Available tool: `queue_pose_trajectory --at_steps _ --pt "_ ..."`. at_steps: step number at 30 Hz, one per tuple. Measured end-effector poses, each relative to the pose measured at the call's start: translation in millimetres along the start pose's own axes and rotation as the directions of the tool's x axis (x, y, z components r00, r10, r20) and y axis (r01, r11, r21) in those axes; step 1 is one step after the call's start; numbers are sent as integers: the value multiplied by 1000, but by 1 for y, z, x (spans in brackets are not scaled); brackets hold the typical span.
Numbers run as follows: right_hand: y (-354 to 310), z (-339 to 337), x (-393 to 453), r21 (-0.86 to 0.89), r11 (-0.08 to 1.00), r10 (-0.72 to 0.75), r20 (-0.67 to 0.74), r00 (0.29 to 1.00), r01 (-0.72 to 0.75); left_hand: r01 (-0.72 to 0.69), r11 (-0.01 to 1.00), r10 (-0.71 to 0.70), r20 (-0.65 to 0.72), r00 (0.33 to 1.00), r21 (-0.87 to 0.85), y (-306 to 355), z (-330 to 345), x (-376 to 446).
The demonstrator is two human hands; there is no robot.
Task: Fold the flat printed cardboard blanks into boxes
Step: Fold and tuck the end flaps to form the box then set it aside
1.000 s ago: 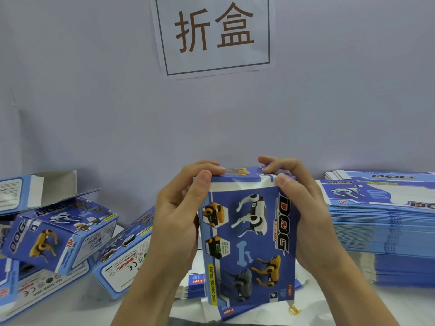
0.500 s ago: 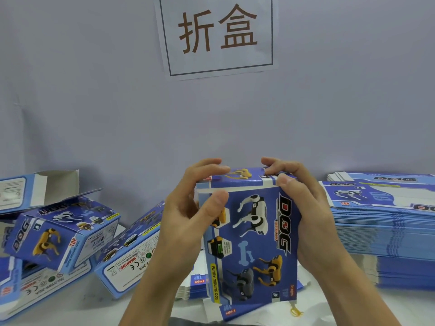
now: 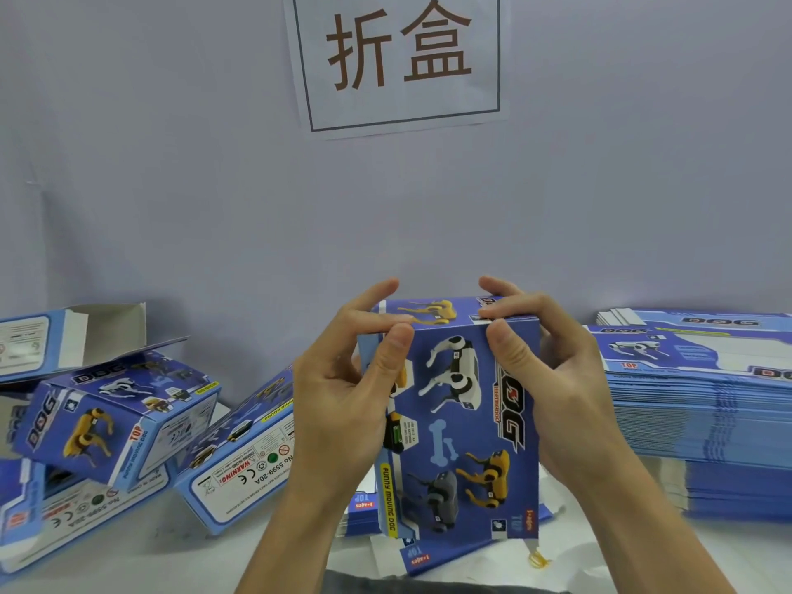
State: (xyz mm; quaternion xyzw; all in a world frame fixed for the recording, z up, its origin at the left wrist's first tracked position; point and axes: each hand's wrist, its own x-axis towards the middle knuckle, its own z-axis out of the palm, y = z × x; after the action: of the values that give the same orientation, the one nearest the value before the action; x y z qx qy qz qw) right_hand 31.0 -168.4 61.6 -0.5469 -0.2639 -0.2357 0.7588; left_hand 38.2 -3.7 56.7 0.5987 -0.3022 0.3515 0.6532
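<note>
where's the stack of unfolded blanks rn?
Head view, right side: the stack of flat blanks sits on the table against the wall, just beyond the right hand gripping the box.

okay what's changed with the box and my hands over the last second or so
Your left hand shifted its thumb from the box's top left corner down onto the front panel, fingers lifting over the top flap. Your right hand moved its thumb inward along the top edge. Both hands still grip the box, upright as before. The stack of flat blanks on the right and the folded boxes on the left have not moved.
</note>
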Motion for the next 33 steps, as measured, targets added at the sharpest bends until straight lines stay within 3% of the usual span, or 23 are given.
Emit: queue_pose_trajectory --at_steps 5,7,9,11,13,15,16,17,18,19,21,22,26,29,31,33 --pt "1 3 0 -24 1000 -8 20 1000 9 53 990 -61 62 996 130 -1 -4 2" --pt "2 5 0 -123 991 -56 38 998 60 34 991 -38 27 999 127 -1 -7 4" --pt "5 7 -1 -279 952 -126 26 992 128 -17 993 29 -99 995 118 -3 -11 8" --pt "7 11 0 -404 895 -239 -70 969 191 -16 997 40 -298 954 80 -6 -17 12" --pt "10 15 1 -575 768 -446 -165 880 282 5 1000 -16 -520 854 -21 -12 -26 14" --pt "14 18 0 -696 635 -592 -160 790 334 36 985 -141 -671 728 -167 -21 -34 15" --pt "16 19 0 -702 633 -571 -137 809 328 56 965 -227 -709 667 -256 -25 -37 15" --pt "18 20 0 -675 687 -466 -123 876 270 86 937 -318 -729 606 -338 -29 -38 15" --pt "20 21 -1 -645 752 -264 -103 959 137 115 907 -399 -736 547 -405 -32 -39 15" --pt "22 21 -2 -625 779 -8 -79 997 -43 140 879 -459 -733 502 -455 -35 -38 15" --pt "25 18 -2 -570 737 379 -97 920 -364 199 837 -534 -681 501 -510 -39 -31 13" --pt "26 14 -1 -554 712 436 -133 890 -431 241 822 -558 -643 525 -516 -40 -26 11" --pt "29 -8 5 -503 748 285 -346 894 -433 413 712 -686 -438 581 -567 -41 0 0" --pt "31 -9 8 -246 864 345 -348 872 -440 623 529 -783 -47 621 -576 -39 18 -10" --pt "37 -12 8 -83 907 353 -386 852 -413 782 461 -803 177 568 -421 -40 25 -19" --pt "39 -19 7 -54 950 253 -447 858 -308 853 483 -803 289 521 -197 -44 25 -25"
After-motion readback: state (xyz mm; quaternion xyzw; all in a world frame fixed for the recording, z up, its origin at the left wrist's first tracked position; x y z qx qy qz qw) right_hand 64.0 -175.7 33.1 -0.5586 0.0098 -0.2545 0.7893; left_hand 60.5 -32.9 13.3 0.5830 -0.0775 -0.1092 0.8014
